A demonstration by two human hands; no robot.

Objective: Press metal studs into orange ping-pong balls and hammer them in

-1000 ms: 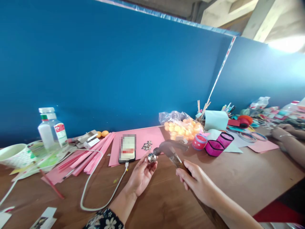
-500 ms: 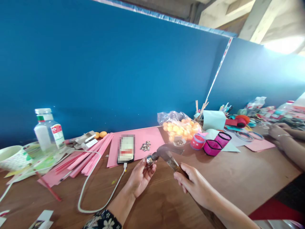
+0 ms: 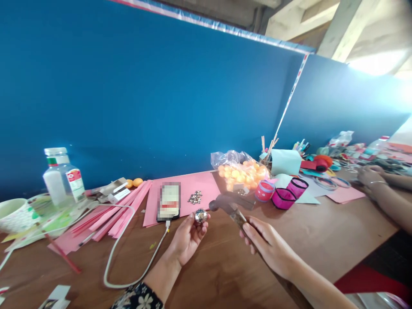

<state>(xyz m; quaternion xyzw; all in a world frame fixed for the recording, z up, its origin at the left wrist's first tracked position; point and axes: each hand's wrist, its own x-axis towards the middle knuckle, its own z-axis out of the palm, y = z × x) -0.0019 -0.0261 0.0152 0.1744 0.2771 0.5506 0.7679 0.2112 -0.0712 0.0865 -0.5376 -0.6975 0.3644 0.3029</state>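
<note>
My left hand point(image 3: 187, 241) holds a small shiny silver ball point(image 3: 201, 216) up between thumb and fingers; its surface looks studded with small metal pieces. In my right hand point(image 3: 262, 240) is a claw hammer point(image 3: 237, 216), gripped by its wooden handle. The hammer's striking face points left at the ball, with a small gap between them. Behind the ball, a little pile of shiny metal pieces, perhaps thumbtacks point(image 3: 195, 197), lies on pink paper point(image 3: 206, 182). A small open box point(image 3: 240, 188) with similar pieces sits beyond the hammer head.
A phone point(image 3: 169, 201) on a white cable point(image 3: 107, 257) lies left of the pile. A bag of orange balls point(image 3: 238, 174) and magenta mesh cups point(image 3: 285, 198) stand behind. Left are pink strips point(image 3: 128, 210) and a plastic bottle point(image 3: 62, 178). Another person's hands point(image 3: 371, 178) rest at right.
The hammer head has drawn back to the right, away from the ball, which it touched or nearly touched before. My left hand still holds the ball. The view has shifted slightly.
</note>
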